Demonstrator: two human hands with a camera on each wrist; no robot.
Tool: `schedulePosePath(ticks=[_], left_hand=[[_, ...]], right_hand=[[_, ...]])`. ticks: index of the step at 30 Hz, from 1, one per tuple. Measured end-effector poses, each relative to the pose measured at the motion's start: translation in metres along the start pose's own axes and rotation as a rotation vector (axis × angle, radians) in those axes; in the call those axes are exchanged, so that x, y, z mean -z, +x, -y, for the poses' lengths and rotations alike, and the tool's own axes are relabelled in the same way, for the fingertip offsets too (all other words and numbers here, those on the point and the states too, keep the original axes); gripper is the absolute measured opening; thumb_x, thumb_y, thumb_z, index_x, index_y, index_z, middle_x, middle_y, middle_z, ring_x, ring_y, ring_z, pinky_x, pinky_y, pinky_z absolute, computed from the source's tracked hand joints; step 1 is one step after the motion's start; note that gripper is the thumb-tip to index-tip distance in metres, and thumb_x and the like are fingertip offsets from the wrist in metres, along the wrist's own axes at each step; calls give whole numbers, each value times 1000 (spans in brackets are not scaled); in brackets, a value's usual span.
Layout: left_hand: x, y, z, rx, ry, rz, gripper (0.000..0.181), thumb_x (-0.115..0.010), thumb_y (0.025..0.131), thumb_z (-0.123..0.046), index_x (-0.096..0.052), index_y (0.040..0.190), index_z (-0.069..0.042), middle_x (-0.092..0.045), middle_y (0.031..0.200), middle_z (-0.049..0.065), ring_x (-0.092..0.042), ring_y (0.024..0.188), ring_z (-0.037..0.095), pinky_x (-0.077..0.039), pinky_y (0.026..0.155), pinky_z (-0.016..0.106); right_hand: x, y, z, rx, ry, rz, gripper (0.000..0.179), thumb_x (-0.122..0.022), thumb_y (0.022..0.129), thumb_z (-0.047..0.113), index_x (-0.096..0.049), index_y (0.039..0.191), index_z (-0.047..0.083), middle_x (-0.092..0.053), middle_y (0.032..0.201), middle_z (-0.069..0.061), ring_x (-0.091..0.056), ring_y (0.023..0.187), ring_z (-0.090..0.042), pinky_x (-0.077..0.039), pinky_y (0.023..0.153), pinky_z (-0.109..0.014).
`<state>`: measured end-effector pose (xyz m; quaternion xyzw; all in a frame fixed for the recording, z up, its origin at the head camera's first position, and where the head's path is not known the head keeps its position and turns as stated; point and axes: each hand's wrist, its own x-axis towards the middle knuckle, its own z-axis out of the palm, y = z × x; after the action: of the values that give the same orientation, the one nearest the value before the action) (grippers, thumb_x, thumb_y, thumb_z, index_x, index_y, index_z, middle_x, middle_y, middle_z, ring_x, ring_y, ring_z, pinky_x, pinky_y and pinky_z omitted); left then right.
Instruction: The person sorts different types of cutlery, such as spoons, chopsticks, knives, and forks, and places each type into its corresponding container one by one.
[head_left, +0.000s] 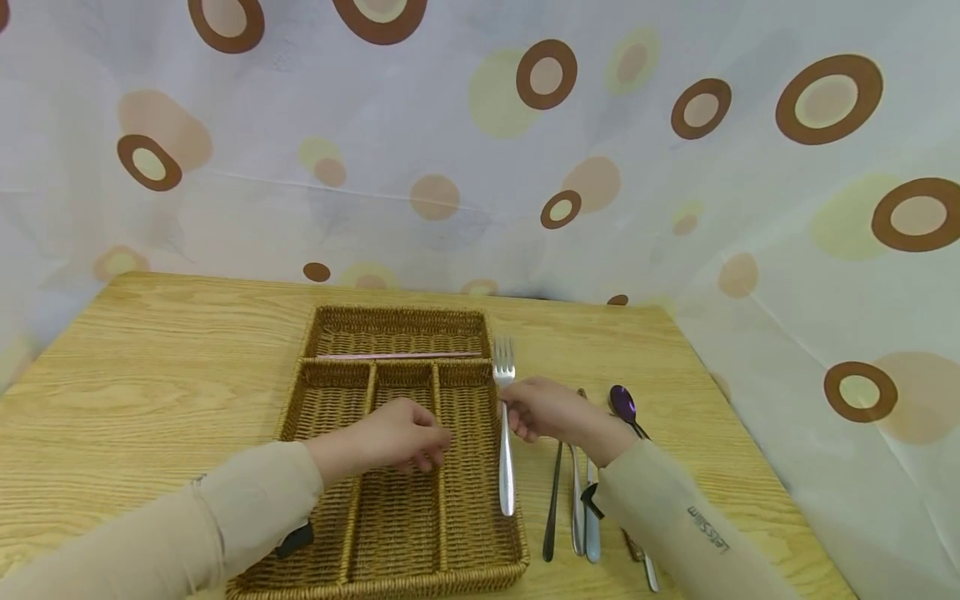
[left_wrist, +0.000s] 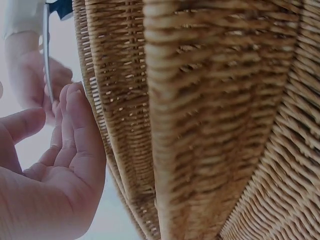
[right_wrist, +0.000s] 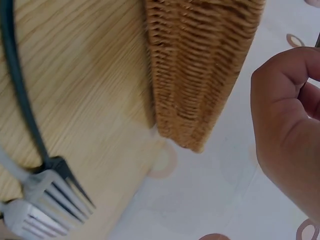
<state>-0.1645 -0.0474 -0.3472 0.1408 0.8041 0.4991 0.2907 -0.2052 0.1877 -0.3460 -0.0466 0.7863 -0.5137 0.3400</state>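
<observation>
My right hand pinches a silver fork near the middle, its tines pointing to the back and its handle toward me. The fork is above the right rim of a wicker cutlery tray. Over the tray's middle compartments hovers my left hand, holding nothing, its fingers loosely bent. In the left wrist view the left palm shows with the fingers relaxed, beside the tray's woven wall. The right wrist view shows only part of the right hand at the edge.
In the tray's back compartment lies a thin pink stick. Right of the tray, several pieces of cutlery lie on the wooden table, including a black fork, silver forks and a purple spoon. A patterned cloth hangs behind.
</observation>
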Motion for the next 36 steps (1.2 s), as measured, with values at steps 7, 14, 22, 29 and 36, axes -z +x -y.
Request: schedulePosePath(ticks=[7,14,22,29,36], left_hand=[[-11,5,-2,-4,11,0,29,-58,91,-26,-69,90,1,-70,83,9,-64,67,11,-55,61,29],[-18,10,-3,15,-43,-1,29,-59,91,-28,-70,92,-1,-71,82,9,-62,64,10,-55,61,27],[-20,8,-3,-8,-103,-21,19,-63,88,-19,-67,87,0,-65,70,3,-59,61,9,-55,63,28],[-6,-2,7,-28,-110,-23,18,-63,88,-18,-65,81,-1,-59,63,-2,-54,59,9,-51,60,26],[22,-25,25,10,-103,-21,23,-60,90,-21,-56,72,-8,-56,61,-2,-47,57,9,-41,55,22]], right_hand=[[-16,6,13,-20,18,-9,31,-38,98,21,-57,77,9,-51,57,5,-45,50,-6,-36,49,-19],[-26,9,19,-14,22,-16,28,-39,97,20,-56,79,7,-52,58,4,-47,50,-6,-37,49,-19],[-35,13,22,-10,47,1,28,-41,97,19,-57,77,8,-52,56,5,-47,48,-5,-39,47,-18],[-32,12,21,4,-38,-12,41,-41,99,35,-60,92,-1,-51,57,4,-46,49,-7,-39,48,-19],[-11,3,5,-19,-41,-52,48,-41,99,39,-60,99,-5,-52,58,3,-47,49,-7,-41,49,-21]])
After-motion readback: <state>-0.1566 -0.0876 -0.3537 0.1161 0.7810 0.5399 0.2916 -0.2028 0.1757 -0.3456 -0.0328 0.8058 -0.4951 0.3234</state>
